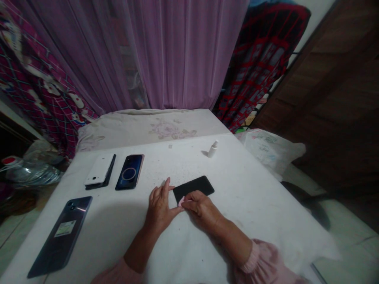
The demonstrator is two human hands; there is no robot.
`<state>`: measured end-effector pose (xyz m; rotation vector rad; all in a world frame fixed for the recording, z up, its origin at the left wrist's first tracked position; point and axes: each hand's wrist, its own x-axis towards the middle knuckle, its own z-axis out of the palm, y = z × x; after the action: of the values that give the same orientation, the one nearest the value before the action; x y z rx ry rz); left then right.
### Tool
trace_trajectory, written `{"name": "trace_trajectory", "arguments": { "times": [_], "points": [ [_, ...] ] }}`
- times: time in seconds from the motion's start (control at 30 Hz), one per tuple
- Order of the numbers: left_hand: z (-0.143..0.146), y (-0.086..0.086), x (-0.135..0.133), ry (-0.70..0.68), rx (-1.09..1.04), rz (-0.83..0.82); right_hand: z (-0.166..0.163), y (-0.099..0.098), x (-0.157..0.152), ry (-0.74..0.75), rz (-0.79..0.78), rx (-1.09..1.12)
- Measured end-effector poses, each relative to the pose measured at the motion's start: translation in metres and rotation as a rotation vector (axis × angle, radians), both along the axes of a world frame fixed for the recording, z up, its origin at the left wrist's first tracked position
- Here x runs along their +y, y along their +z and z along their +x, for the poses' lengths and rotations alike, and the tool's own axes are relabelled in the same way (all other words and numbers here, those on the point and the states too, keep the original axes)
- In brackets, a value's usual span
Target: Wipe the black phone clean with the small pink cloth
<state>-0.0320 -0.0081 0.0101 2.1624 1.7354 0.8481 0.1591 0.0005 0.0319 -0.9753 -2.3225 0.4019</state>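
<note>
A black smartphone (194, 186) lies slantwise on the white-covered table, its dark face up. At its left end is my left hand (160, 205), with thumb and a finger at opposite corners holding it and the other fingers raised. My right hand (203, 209) pinches a small pink cloth (181, 201) against the phone's near left corner. Most of the cloth is hidden under my fingers. Beyond the phone, a small white spray bottle (212, 149) stands upright.
On the left lie a dark phone with a label (63, 230), a white phone (99, 170) on a darker one, and a blue phone (129, 172) over another. A tiny square piece (170, 146) lies farther back. A plastic bag (269, 148) hangs by the right edge.
</note>
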Motion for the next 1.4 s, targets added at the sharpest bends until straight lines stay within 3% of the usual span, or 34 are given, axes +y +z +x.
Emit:
{"name": "trace_trajectory", "arguments": {
  "times": [0.37,0.67,0.77,0.9,1.0,1.17,1.23,1.3,1.4],
  "points": [
    [0.000,0.004,-0.001,-0.014,0.000,-0.024,0.068,-0.011,0.009,-0.209,0.067,-0.027],
    [0.000,0.003,-0.001,-0.014,0.016,-0.013,0.029,-0.019,0.058,-0.331,0.066,0.003],
    [0.000,0.000,-0.001,-0.015,0.015,0.007,0.007,-0.020,0.054,-0.325,0.087,0.019],
    [0.000,-0.004,-0.001,-0.002,0.010,0.023,-0.019,-0.021,0.030,-0.149,0.103,0.082],
    [-0.001,-0.004,-0.001,0.000,0.008,0.015,-0.008,-0.019,0.027,-0.109,0.093,0.079],
    [-0.008,-0.006,0.003,-0.060,0.022,0.005,0.049,-0.016,0.063,-0.389,0.041,0.106],
    [-0.012,-0.009,0.008,-0.100,0.037,0.014,0.060,-0.015,0.072,-0.399,-0.021,0.149],
    [-0.016,-0.012,0.015,-0.111,0.048,0.032,0.061,-0.015,0.070,-0.365,-0.076,0.149],
    [-0.016,-0.009,0.029,-0.013,0.062,0.086,0.052,-0.013,0.046,-0.366,-0.135,0.127]
  ]
}}
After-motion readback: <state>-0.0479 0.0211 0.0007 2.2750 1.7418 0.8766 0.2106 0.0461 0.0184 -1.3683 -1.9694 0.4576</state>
